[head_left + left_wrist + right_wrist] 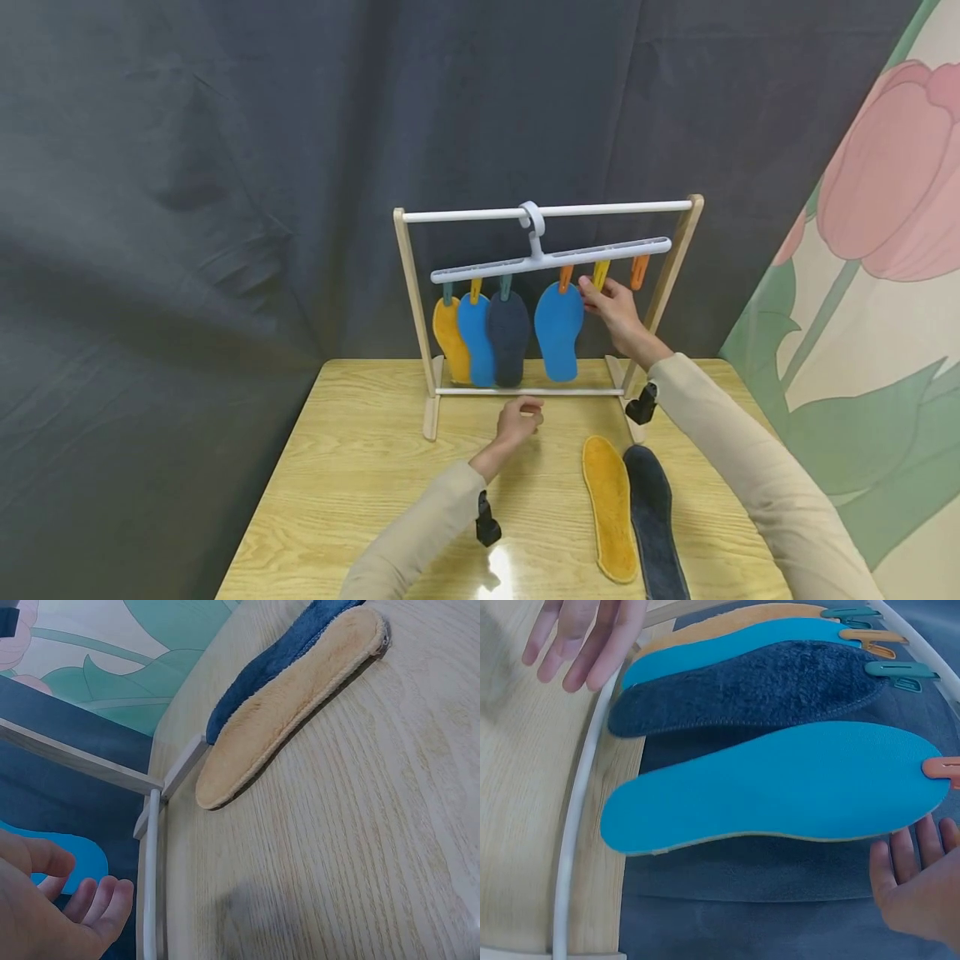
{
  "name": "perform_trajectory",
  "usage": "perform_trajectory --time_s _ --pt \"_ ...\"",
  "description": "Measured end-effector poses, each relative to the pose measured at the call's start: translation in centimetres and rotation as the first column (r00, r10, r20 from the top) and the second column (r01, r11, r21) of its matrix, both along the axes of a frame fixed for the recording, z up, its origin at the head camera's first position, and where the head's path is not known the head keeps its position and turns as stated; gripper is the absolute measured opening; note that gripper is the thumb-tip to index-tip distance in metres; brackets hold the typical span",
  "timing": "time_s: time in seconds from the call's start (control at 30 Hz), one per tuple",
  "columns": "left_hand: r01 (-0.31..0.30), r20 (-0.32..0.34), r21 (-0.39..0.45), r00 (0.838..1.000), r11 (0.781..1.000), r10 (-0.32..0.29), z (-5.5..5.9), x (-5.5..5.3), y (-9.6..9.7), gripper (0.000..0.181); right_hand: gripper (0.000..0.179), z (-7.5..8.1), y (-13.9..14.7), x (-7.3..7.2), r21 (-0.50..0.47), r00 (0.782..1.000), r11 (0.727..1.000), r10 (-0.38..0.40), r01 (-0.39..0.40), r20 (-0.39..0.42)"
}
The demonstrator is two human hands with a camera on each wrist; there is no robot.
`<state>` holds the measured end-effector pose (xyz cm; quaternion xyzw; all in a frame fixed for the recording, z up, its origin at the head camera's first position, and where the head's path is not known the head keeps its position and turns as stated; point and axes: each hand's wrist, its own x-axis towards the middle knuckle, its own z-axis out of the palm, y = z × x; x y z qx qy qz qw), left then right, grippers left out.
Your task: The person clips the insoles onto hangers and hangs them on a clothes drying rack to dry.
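Observation:
A blue insole (558, 333) hangs by an orange clip (566, 277) from a white hanger (551, 262). My right hand (611, 310) is beside its upper right edge, just under a yellow clip (601, 273); in the right wrist view the fingers (904, 855) are spread at the insole's edge, gripping nothing. To the left hang a dark blue insole (750, 686), another blue insole (476, 342) and a yellow insole (450, 337), each from its own clip. My left hand (519, 421) hovers low before the rack with loosely bent fingers and holds nothing.
The hanger tilts, its right end higher, hooked on a wooden rack (415, 292) with white bars. An orange clip (639, 272) hangs bare at the hanger's right end. A yellow insole (611, 508) and a dark insole (654, 517) lie side by side on the wooden table (345, 467).

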<state>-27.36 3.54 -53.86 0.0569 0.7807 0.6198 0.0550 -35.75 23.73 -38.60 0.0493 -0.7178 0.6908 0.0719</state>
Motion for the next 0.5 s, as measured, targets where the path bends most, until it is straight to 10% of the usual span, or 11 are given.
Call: perform_trajectory --time_s 0.5 --pt "-0.029 0.007 0.009 1.000 1.000 0.029 -0.17 0.14 0.19 0.026 0.034 0.90 0.57 0.02 -0.111 0.995 0.993 0.035 -0.046 -0.095"
